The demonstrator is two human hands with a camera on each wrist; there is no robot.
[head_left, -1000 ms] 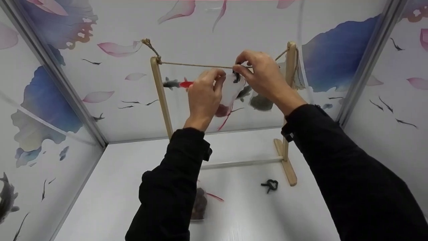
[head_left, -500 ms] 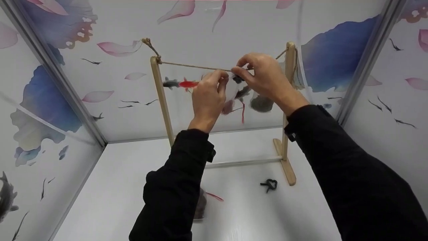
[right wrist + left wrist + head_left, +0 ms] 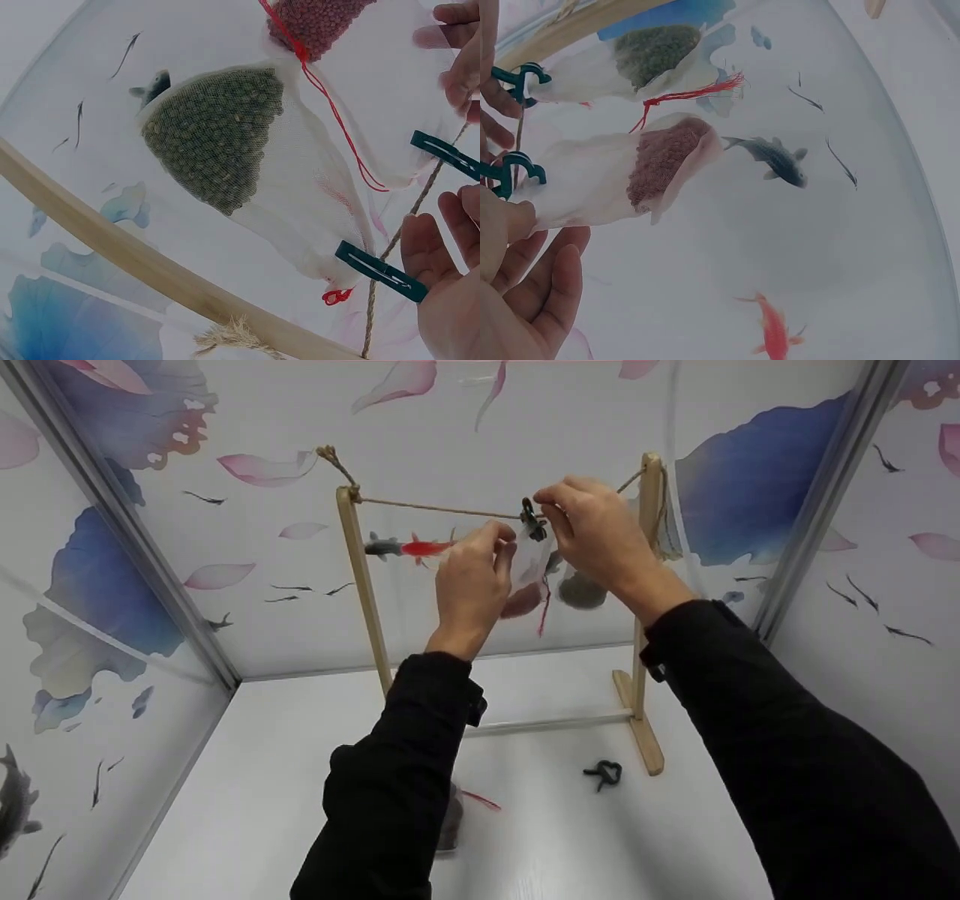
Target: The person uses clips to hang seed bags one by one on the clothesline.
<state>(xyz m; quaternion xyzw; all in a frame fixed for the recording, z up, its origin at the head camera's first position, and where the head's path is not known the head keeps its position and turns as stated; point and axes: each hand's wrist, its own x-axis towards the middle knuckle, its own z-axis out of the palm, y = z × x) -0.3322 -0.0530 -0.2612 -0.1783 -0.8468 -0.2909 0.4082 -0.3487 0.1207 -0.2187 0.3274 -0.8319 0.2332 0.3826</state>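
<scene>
Evidently, a clip (image 3: 534, 521) is doing the holding

A reddish bag (image 3: 630, 171) is hanging below that clip, its top edge apparently being pinched against the rope (image 3: 435, 508), so the line rather than the fingers seems to be taking the weight. A wooden frame (image 3: 367, 592) is keeping the rope stretched, presumably so that things can be hanging free of the table (image 3: 300, 780). Just beside, nearer the right post, a green bag (image 3: 259, 161) is hanging from a second clip (image 3: 381, 271).

The reddish bag is hanging between the hands, its filled end sagging lowest. The left hand (image 3: 474, 585) is touching its upper edge, fingers loosely bent and parted, likely steadying the mesh. The right hand (image 3: 596, 529) is hovering just beside the first clip, thumb and forefinger apart, gripping nothing; whether a fingertip is grazing the clip, I cannot tell.
</scene>
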